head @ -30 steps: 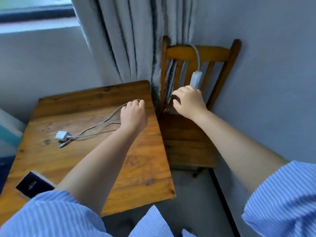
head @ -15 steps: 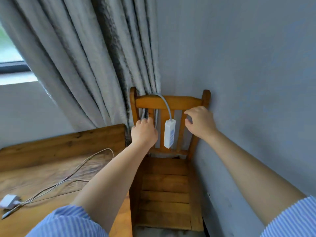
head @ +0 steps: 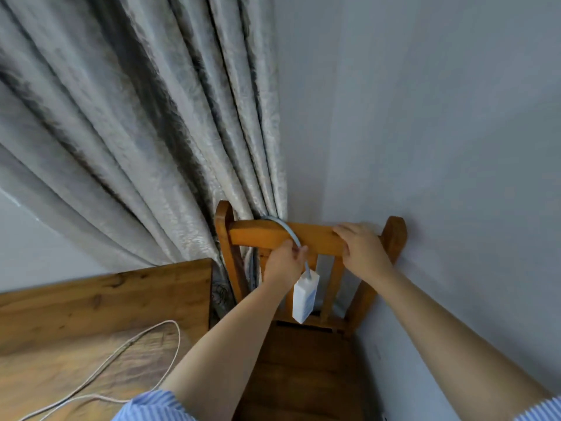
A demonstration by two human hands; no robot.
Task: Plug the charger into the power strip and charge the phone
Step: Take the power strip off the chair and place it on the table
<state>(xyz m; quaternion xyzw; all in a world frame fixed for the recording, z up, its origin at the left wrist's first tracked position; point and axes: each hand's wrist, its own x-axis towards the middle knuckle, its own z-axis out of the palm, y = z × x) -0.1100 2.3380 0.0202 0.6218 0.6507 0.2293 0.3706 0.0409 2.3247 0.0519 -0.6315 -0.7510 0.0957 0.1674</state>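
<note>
My left hand (head: 283, 265) pinches the cord (head: 288, 229), my right hand (head: 361, 250) grips the chair rail (head: 258, 235), and a hard tug could bang the power strip (head: 305, 299) hanging at 6 o'clock.

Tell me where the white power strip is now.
The power strip hangs on its cord from the chair's top rail, centre of the head view, beside the left hand.

The charger cable (head: 178, 335) is cut off by the lower left edge. The power-strip cord (head: 288, 229) is lost behind the curtain (head: 151, 147).
</note>
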